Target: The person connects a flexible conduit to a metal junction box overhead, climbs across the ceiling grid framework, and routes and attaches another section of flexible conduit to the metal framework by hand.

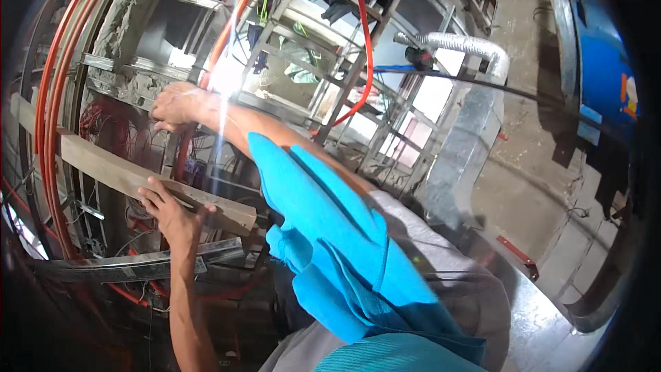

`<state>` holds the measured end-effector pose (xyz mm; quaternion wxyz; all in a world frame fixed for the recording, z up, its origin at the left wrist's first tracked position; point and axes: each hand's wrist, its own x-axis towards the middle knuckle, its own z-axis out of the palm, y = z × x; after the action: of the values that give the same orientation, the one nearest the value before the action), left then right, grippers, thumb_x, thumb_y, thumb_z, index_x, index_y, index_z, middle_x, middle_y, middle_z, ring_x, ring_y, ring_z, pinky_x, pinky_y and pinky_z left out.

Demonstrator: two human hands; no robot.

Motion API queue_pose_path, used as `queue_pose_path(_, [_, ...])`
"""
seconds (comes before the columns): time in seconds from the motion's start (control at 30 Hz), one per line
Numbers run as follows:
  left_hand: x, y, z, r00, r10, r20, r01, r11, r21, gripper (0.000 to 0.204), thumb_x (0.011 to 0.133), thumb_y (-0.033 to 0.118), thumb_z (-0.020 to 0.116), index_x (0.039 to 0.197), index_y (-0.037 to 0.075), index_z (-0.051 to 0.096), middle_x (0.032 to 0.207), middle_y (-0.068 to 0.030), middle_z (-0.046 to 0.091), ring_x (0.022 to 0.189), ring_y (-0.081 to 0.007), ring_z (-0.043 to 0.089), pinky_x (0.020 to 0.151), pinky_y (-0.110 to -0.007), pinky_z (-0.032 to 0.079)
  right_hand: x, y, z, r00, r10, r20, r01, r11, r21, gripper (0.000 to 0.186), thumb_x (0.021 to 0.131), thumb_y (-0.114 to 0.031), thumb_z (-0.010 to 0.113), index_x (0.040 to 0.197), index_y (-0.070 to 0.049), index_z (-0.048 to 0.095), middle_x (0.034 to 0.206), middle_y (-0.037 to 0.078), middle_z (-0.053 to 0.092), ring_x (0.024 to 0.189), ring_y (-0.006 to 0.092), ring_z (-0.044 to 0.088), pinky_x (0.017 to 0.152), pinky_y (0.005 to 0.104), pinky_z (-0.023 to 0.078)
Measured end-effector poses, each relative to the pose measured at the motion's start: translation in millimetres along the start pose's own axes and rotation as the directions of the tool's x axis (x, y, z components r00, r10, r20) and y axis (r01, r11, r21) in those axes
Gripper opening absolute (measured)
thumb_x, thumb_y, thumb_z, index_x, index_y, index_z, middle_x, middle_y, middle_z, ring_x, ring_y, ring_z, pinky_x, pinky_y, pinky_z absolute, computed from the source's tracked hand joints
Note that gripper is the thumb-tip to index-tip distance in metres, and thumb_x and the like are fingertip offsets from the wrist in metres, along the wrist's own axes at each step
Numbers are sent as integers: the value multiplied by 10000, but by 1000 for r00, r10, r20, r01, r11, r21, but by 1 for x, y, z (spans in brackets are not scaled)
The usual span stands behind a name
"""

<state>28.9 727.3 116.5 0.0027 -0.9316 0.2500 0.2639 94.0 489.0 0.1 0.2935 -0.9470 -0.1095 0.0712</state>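
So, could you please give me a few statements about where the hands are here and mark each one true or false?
1. The left hand grips the wooden plank. True.
2. The right hand holds a hammer. False: it rests bare against the metal framing.
3. Orange conduits curve past the plank. True.
4. The right arm wears a red sleeve. False: the sleeve is blue.
5. A silver flexible duct runs on the right. True.

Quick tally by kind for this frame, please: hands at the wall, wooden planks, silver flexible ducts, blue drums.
Hands: 2, left hand and right hand
Wooden plank: 1
Silver flexible duct: 1
Blue drum: 1
Total: 5
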Motion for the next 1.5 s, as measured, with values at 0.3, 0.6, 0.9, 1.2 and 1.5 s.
queue_pose_path(0.3, [-1,-16,21,989,135,-55,-127,984,123,1369,601,512,934,1588,7,131,1542,-452,170,1444,-573,197,1140,-579,303,-158,1,-76,993,-10,-121,37,973,229,302,949,-336,651,1069,-64,704,995,154,711,987,334,682,869,436,539])
queue_pose_path(0.6, [-7,-5,15,997,68,27,-70,993,96,1281,666,542,911,1588,12,198,1441,-359,394,1333,-440,407,1079,-537,384,-339,82,-28,860,504,-75,-374,724,579,252,922,-250,642,1037,-33,700,1038,143,727,974,234,691,877,386,549])
queue_pose_path(0.9, [4,-33,26,984,175,41,-173,984,-30,1183,707,452,904,1599,62,232,1515,-302,361,1390,-374,389,1144,-506,326,-452,122,53,773,631,-61,-489,655,576,278,917,-218,651,1103,-19,708,1021,135,737,972,227,686,878,355,535])
queue_pose_path(1.2, [4,-27,25,994,38,106,-12,970,-242,1112,746,247,883,1615,92,206,1599,-239,285,1437,-327,335,1194,-459,264,-535,140,182,417,724,550,-903,259,343,200,902,-174,611,978,-15,706,856,67,715,688,147,674,615,321,562])
queue_pose_path(1.5, [-5,-25,23,995,72,76,-53,972,-230,1170,711,286,920,1593,5,205,1556,-242,337,1392,-329,391,1148,-426,331,-574,110,181,426,838,342,-839,224,496,200,899,-172,624,1004,-17,694,815,51,680,752,150,634,716,305,521])
